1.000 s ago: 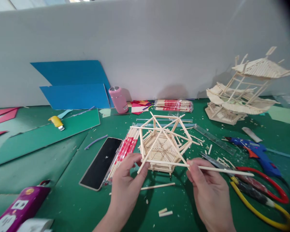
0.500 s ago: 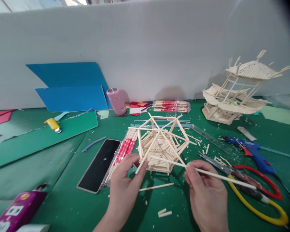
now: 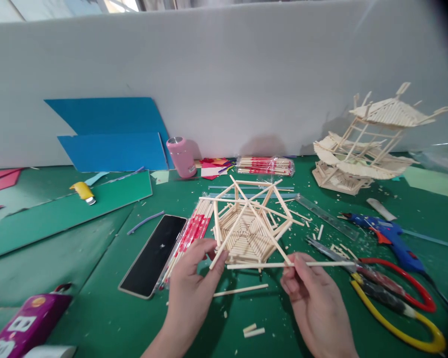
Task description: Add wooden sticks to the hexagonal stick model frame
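Observation:
A hexagonal frame of thin wooden sticks (image 3: 246,233), with a layered stick base and crossing sticks on top, stands on the green table. My left hand (image 3: 196,278) pinches its near left corner, where a stick end pokes out. In my right hand (image 3: 313,293), thumb and fingers are closed on a loose wooden stick (image 3: 254,266), which lies nearly level across the near side of the frame. The stick passes by the end of one roof stick at the near right corner; whether they touch I cannot tell. Another stick (image 3: 242,290) rests on the table below.
To the right lie pliers (image 3: 388,288) with red and yellow handles, a blue glue gun (image 3: 388,233) and a clear ruler (image 3: 326,216). A phone (image 3: 155,256) and bagged sticks (image 3: 194,226) are at left. Behind stand a pink bottle (image 3: 181,158) and a stick pagoda (image 3: 362,154).
My right hand has turned the loose stick from a slant to nearly level and brought it nearer the frame's front edge. My left hand stays at its corner.

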`<state>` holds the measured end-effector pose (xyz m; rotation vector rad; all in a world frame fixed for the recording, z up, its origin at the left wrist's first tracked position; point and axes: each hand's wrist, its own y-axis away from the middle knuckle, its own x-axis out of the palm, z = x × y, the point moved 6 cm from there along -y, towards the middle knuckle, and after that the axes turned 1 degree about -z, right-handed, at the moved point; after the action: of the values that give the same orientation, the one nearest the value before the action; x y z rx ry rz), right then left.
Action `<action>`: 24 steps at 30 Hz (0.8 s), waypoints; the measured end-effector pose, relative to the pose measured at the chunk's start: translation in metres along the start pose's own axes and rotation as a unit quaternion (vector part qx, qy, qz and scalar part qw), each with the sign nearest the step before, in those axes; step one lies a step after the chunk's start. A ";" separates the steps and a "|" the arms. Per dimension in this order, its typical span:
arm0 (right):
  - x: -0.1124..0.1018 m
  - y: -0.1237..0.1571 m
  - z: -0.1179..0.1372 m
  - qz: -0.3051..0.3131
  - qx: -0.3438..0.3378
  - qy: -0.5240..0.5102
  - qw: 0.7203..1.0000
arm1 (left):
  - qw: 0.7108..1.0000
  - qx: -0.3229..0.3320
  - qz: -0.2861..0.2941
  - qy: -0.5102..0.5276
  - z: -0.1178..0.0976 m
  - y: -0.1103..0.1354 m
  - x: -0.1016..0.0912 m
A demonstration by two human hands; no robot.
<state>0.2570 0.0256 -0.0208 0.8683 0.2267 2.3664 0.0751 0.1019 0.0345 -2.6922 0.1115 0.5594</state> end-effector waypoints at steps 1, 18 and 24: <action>0.003 -0.002 0.001 0.013 0.005 -0.002 1.000 | 1.000 0.006 -0.002 0.004 0.000 0.000 0.000; 0.002 -0.015 0.011 -0.027 -0.067 0.036 0.997 | 1.000 0.013 0.000 0.008 -0.006 0.000 -0.001; -0.002 -0.013 0.008 -0.044 -0.041 0.034 0.998 | 1.000 -0.004 0.007 -0.004 -0.005 0.001 -0.001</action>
<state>0.2696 0.0349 -0.0206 0.7244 0.1909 2.3086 0.0758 0.0994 0.0384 -2.6984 0.1262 0.5770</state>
